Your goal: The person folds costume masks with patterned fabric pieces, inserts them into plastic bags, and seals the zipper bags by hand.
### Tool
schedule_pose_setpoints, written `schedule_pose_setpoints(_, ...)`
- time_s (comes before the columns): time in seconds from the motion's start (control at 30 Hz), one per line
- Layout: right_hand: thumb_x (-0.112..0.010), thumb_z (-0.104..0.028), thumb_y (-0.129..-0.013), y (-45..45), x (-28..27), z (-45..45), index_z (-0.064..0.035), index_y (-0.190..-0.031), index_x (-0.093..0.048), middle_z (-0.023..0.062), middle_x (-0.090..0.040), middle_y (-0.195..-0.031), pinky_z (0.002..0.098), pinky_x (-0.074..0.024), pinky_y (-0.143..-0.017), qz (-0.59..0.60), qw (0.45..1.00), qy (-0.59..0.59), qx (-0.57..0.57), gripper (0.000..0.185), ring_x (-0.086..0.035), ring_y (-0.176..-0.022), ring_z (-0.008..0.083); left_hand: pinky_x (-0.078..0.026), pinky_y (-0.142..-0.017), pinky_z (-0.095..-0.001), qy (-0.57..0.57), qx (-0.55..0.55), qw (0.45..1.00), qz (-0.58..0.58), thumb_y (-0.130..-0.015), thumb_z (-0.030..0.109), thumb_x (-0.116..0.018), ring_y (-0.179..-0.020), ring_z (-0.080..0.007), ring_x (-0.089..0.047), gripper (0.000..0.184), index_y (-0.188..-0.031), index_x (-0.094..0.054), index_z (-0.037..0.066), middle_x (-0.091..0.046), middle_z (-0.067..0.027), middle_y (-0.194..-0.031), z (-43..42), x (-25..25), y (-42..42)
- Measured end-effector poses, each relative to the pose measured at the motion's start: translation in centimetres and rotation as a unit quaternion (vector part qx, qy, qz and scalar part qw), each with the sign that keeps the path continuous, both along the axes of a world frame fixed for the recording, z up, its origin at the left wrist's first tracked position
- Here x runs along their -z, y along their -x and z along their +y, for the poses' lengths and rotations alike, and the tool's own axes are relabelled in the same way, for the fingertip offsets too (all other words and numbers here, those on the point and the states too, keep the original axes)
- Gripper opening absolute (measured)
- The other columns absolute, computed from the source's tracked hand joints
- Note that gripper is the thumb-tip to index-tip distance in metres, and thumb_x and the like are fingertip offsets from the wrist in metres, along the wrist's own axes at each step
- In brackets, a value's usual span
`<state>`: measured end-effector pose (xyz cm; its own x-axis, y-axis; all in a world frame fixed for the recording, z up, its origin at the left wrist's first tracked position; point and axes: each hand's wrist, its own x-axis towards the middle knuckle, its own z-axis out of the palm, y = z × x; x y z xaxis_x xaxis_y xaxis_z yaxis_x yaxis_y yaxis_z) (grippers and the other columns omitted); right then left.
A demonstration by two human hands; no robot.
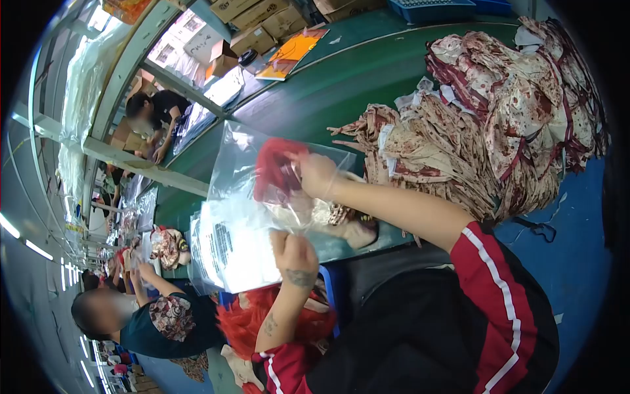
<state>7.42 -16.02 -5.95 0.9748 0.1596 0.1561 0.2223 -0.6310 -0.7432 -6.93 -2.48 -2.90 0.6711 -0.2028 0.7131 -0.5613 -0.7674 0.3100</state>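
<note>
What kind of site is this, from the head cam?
Probably a garment or costume packing workshop, judging by the long green work surface with co-workers along it, the heap of blotched cloth, and the clear plastic bag with a red item at it.

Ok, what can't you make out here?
Head view:
Shape of the fuzzy red item by the right hand: blurred.
Wording on the printed white sheet: too small.
Inside of the blue plastic bin: covered by shaggy red fabric.
Far side of the blue plastic tray: cut by top edge.
</note>
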Motion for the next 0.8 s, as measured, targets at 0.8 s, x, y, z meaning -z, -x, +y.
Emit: schedule_pose_setpoints(0.8, -0.055, -0.014, -0.095, -3.6, 7.1, 5.6, -0.0064, -0.133, -0.054, 0.0204, -0.066, -0.097, 0.0383, -0.0562, -0.077, -0.011, 0.937, -0.302, -0.175, 0.039, -0.067, -0.087, 0.0339, -0.041, -0.055, -0.038, 0.087, 0.246, 0.958, 0.117, -0.084, -0.004, -0.064, -0.061, -0.0306, -0.047, 0.026, -0.069, -0.044, 0.002, -0.043, -0.0142, -0.073, -10.6, 2.7, 3.0)
